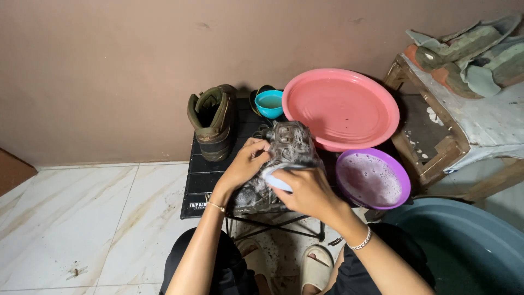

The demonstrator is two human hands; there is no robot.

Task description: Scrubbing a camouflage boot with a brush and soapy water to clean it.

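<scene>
Left hand (246, 164) gripped the soapy shoe (284, 158), right hand (305, 188) clutched the brush (274, 178); slippery suds looked likely to send it sliding off the small black table (199, 183).

- A small white printed label (197, 205) sat on the front left corner of the black folding table (203, 180) — a short strip of pale lettering on the dark edge, just beside the left hand's wrist (218, 203).
- No packages, signs or screens showed anywhere else.
</scene>
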